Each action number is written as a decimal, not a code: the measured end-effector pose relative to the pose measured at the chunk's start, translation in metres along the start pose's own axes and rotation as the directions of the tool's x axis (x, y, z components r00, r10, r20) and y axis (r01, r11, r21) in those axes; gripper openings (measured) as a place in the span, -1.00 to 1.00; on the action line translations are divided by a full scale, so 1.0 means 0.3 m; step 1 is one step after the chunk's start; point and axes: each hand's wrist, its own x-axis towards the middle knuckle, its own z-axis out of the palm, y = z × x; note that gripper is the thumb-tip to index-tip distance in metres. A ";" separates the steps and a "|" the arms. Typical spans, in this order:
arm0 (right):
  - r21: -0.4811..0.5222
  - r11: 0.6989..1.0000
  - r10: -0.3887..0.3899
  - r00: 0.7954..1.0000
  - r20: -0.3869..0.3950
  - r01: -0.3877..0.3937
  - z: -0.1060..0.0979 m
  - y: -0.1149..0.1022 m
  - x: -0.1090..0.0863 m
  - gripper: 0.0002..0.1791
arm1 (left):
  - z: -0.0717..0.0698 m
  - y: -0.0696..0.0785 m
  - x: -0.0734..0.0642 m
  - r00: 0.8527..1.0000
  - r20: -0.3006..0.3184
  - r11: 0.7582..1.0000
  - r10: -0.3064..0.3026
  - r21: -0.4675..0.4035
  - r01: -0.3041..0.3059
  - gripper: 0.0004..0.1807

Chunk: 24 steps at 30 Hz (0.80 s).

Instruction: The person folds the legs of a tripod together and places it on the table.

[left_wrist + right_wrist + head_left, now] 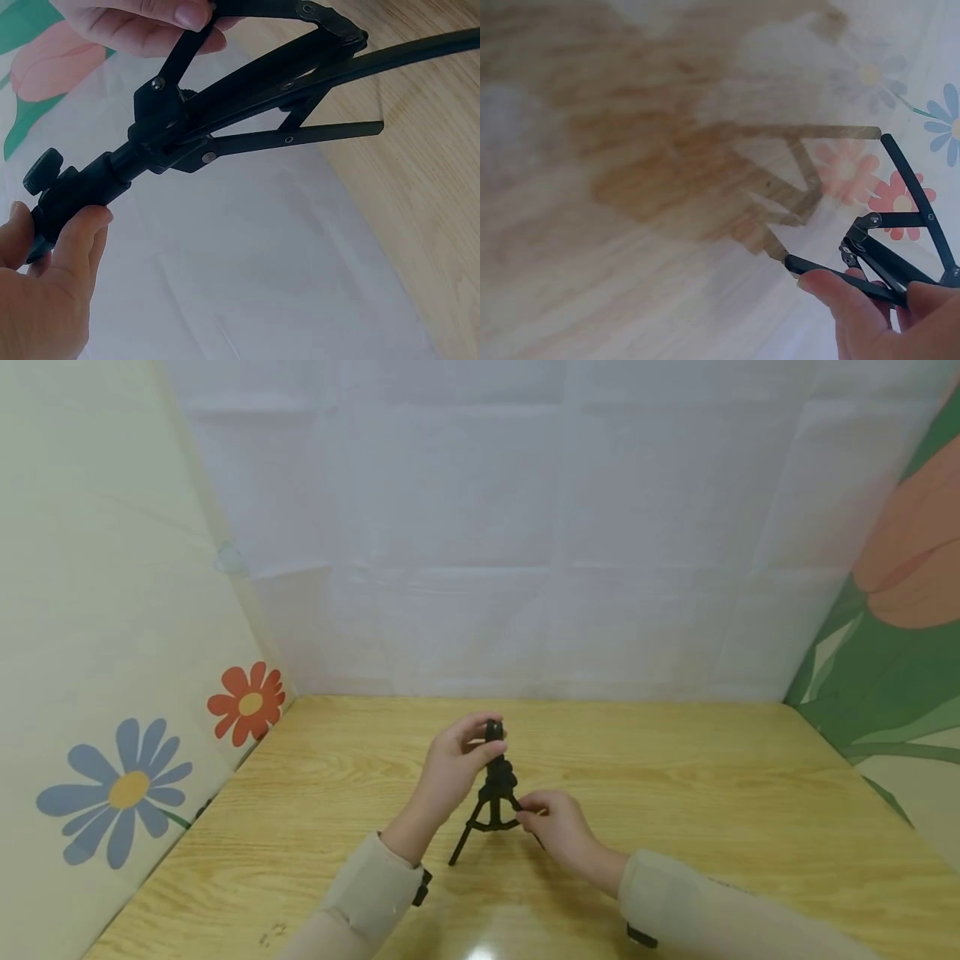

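Note:
A small black tripod [495, 785] stands on the wooden table with its legs spread apart. My left hand [456, 762] grips the top of its centre column, thumb on one side and fingers around the other. In the left wrist view a round knob [43, 171] sticks out from the column just beyond that hand. My right hand [558, 831] pinches one leg [847, 279] between thumb and fingers. Metal-riveted braces [900, 220] join the legs to the centre tube, as the right wrist view shows.
The wooden table [337, 793] extends around the tripod on all sides. A white sheet [562, 527] hangs behind it. To the left is a panel with a blue flower [127, 789] and a red flower [247, 702]; to the right, a panel with a large pink flower [915, 543].

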 end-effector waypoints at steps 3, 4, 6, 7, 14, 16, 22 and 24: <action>0.008 1.000 0.014 1.000 -0.007 -0.014 0.000 0.001 0.000 -0.82 | 0.002 -0.003 0.000 1.000 -0.003 1.000 -0.003 -0.012 0.003 -0.65; 0.009 1.000 0.013 1.000 -0.010 -0.013 0.000 0.003 0.000 -0.81 | 0.003 -0.003 0.000 1.000 -0.003 1.000 -0.003 -0.017 0.003 -0.65; 0.012 1.000 0.011 1.000 -0.015 -0.011 0.001 0.005 0.000 -0.82 | 0.004 -0.002 -0.001 1.000 0.000 1.000 -0.002 -0.025 0.002 -0.64; 0.014 1.000 0.010 1.000 -0.018 -0.009 0.001 0.007 0.000 -0.82 | 0.005 0.000 -0.002 1.000 0.002 1.000 -0.003 -0.025 0.003 -0.64; 0.043 0.999 0.000 0.999 -0.052 0.002 0.002 0.010 -0.004 -0.83 | 0.017 0.009 -0.007 1.000 0.002 0.999 -0.009 -0.037 0.010 -0.63; 0.055 0.998 0.015 0.998 -0.057 -0.012 0.004 0.013 -0.004 -0.82 | 0.020 0.009 -0.007 1.000 0.002 0.999 -0.009 -0.040 0.009 -0.63; 0.076 0.996 0.059 0.995 -0.078 -0.053 0.006 0.018 -0.002 -0.83 | 0.030 0.005 -0.003 1.000 0.011 0.998 -0.013 -0.059 0.014 -0.62; 0.086 0.995 0.063 0.994 -0.089 -0.056 0.005 0.016 -0.003 -0.84 | 0.035 0.006 -0.003 1.000 0.015 0.998 -0.008 -0.063 0.009 -0.62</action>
